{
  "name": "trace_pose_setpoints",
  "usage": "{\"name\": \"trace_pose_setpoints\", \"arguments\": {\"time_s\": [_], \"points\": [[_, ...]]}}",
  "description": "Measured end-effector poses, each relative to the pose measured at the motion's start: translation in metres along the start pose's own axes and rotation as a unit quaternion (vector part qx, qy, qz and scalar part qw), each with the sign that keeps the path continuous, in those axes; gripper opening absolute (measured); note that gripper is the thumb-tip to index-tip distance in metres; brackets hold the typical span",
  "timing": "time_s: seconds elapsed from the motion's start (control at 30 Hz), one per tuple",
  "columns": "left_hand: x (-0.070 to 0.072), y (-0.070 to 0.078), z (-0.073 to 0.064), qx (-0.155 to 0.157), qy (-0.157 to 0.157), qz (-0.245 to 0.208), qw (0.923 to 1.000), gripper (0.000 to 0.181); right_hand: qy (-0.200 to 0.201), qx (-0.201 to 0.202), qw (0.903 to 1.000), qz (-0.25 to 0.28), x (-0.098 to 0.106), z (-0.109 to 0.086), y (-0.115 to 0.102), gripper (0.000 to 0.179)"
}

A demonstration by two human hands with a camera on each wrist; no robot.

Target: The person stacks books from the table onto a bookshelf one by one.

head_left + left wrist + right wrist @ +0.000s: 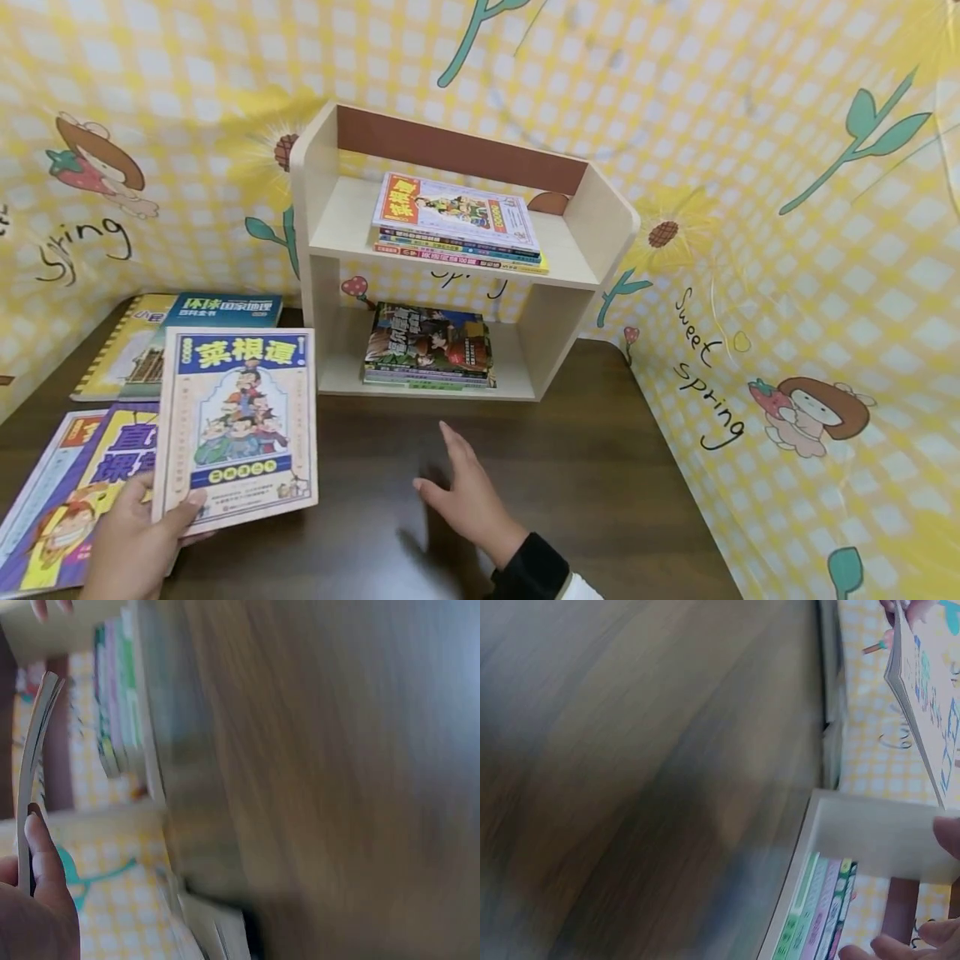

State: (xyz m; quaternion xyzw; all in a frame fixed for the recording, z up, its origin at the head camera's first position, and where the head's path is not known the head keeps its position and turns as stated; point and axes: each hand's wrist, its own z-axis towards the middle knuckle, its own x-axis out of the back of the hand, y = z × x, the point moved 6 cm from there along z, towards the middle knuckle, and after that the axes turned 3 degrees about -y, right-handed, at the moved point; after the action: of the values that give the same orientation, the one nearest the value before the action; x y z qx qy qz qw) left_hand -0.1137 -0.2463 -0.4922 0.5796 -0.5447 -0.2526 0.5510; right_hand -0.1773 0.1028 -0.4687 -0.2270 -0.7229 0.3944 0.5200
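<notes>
A thin book [238, 425] with a pale cover, blue title band and cartoon figures is raised above the table at the left. My left hand [142, 525] grips it by its lower left corner, thumb on the cover and fingers behind. The left wrist view shows the same book [36, 750] edge-on between thumb and fingers. My right hand [476, 500] hovers over the table in front of the shelf, fingers extended, holding nothing. In the right wrist view its fingertips [889, 949] show at the lower right, apart from the book [922, 705].
A cream two-tier shelf [566, 329] stands at the back of the dark table [600, 475]. Stacked books [457, 212] lie on its upper tier, more books [427, 346] on the lower. Other books [225, 307] lie left, including a purple one [71, 508]. Patterned cloth [787, 275] hangs behind.
</notes>
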Motion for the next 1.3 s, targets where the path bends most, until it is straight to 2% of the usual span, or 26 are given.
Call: {"name": "trace_pose_setpoints", "arguments": {"time_s": [0.07,0.1,0.17,0.2,0.27,0.33,0.4,0.43,0.53,0.63,0.73,1.0,1.17,1.3], "points": [[-0.013,0.003,-0.010,0.017,-0.028,0.005,0.9994,0.057,-0.010,-0.002,0.9993,0.035,-0.002,-0.001,-0.005,0.078],[-0.019,0.006,-0.015,0.014,-0.040,0.012,0.9990,0.061,-0.013,0.003,0.9986,0.052,-0.004,-0.001,-0.008,0.076],[-0.035,0.011,-0.023,-0.017,-0.067,-0.018,0.9975,0.060,-0.020,0.014,0.9954,0.092,-0.007,-0.002,-0.014,0.071],[-0.043,0.015,-0.027,-0.040,-0.079,-0.053,0.9946,0.055,-0.023,0.020,0.9928,0.116,-0.009,-0.003,-0.017,0.069],[-0.060,0.025,-0.033,-0.096,-0.098,-0.128,0.9822,0.042,-0.024,0.027,0.9854,0.166,-0.011,-0.004,-0.023,0.065],[-0.076,0.035,-0.037,-0.140,-0.116,-0.204,0.9619,0.031,-0.022,0.026,0.9741,0.223,-0.012,-0.004,-0.027,0.062],[-0.092,0.046,-0.038,-0.163,-0.128,-0.257,0.9440,0.027,-0.017,0.022,0.9585,0.284,-0.013,-0.004,-0.030,0.059],[-0.099,0.051,-0.038,-0.167,-0.129,-0.265,0.9410,0.027,-0.015,0.019,0.9506,0.310,-0.013,-0.003,-0.031,0.058],[-0.118,0.064,-0.037,-0.156,-0.123,-0.264,0.9438,0.027,0.003,-0.002,0.9251,0.380,-0.013,0.000,-0.029,0.052],[-0.133,0.073,-0.035,-0.132,-0.114,-0.257,0.9506,0.028,0.037,-0.017,0.9043,0.425,-0.009,0.002,-0.024,0.049],[-0.147,0.077,-0.032,-0.108,-0.108,-0.253,0.9552,0.028,0.064,-0.022,0.8929,0.445,-0.002,0.005,-0.017,0.046],[-0.168,0.083,-0.023,-0.081,-0.123,-0.250,0.9569,0.032,0.082,-0.018,0.8833,0.461,0.013,0.018,-0.007,0.041],[-0.176,0.083,-0.022,-0.077,-0.157,-0.240,0.9548,0.036,0.083,-0.028,0.8932,0.441,0.022,0.025,-0.001,0.041],[-0.177,0.087,-0.016,-0.085,-0.191,-0.207,0.9557,0.037,0.075,-0.034,0.9020,0.424,0.033,0.029,0.001,0.041]]}}
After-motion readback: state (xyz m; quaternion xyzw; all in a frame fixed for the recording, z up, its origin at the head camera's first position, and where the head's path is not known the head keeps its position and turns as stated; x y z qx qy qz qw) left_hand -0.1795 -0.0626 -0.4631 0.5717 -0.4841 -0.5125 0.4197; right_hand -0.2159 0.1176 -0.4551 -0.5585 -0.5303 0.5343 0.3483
